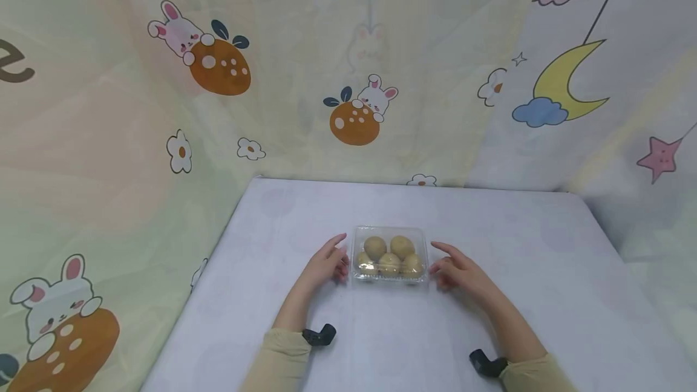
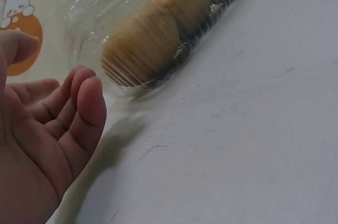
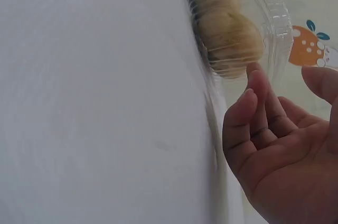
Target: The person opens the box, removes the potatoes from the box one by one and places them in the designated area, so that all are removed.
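A clear plastic clamshell box (image 1: 389, 231) with its lid down sits on the table, holding several round, pale yellow-brown fruits (image 1: 402, 247). My left hand (image 1: 325, 264) is just beside the box's left side, its fingers relaxed and a little bent. On the other side, my right hand (image 1: 459, 271) is held close to the box's right edge, index finger extended toward it. In the left wrist view, the left fingertips (image 2: 91, 97) are near the ribbed end of the box. The right wrist view has the right fingertips (image 3: 243, 108) right by the box's corner. Neither hand holds anything.
A white cloth covers the table (image 1: 381, 337), whose back edge meets a printed curtain (image 1: 294, 77) with rabbits, oranges and a moon. Black wrist cameras (image 1: 320, 335) are strapped on both wrists, below the beige sleeves' ends.
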The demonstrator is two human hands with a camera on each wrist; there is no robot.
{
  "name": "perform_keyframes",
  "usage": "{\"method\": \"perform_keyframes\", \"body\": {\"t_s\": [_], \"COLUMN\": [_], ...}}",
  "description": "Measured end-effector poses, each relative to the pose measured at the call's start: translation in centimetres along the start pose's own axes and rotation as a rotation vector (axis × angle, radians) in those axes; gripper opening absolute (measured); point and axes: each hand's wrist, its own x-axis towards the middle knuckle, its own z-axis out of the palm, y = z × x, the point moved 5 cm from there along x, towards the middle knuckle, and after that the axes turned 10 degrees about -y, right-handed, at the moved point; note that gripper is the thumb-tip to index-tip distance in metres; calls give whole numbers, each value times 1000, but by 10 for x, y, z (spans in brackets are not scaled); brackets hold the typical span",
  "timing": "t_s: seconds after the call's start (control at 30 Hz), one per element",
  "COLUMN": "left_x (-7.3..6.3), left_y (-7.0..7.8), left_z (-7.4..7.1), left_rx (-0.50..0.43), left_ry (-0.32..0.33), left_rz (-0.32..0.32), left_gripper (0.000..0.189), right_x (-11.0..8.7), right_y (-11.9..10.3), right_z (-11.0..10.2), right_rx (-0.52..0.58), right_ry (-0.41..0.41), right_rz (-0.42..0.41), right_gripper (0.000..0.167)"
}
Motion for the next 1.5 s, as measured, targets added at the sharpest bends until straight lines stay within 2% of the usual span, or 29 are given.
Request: {"method": "perform_keyframes", "body": {"t_s": [0.17, 0.37, 0.57, 0.77, 0.93, 1.03, 1.27, 1.5], "left_x": [-1, -4, -4, -7, -11, -12, -10, -10], "left_y": [-6, -11, -15, -15, -13, -13, -16, -15], "left_z": [5, 12, 16, 18, 18, 18, 17, 18], "left_rx": [-89, -216, -329, -390, -396, -378, -350, -349], "left_ry": [-43, -164, -219, -298, -339, -337, -330, -333], "left_rz": [14, 30, 42, 74, 82, 73, 80, 91], "left_gripper": [53, 61, 71, 74, 77, 77, 79, 80], "right_x": [6, 10, 12, 10, 9, 9, 11, 10], "right_y": [2, 2, 5, 5, 4, 5, 8, 7], "right_z": [9, 17, 23, 28, 30, 31, 33, 35], "right_rx": [97, 210, 285, 310, 325, 331, 365, 375], "right_ry": [-28, -35, -8, -11, -21, -24, -57, -52], "right_rz": [-56, -128, -69, -33, -12, 1, -31, -51], "right_gripper": [58, 61, 71, 73, 74, 74, 78, 79]}}
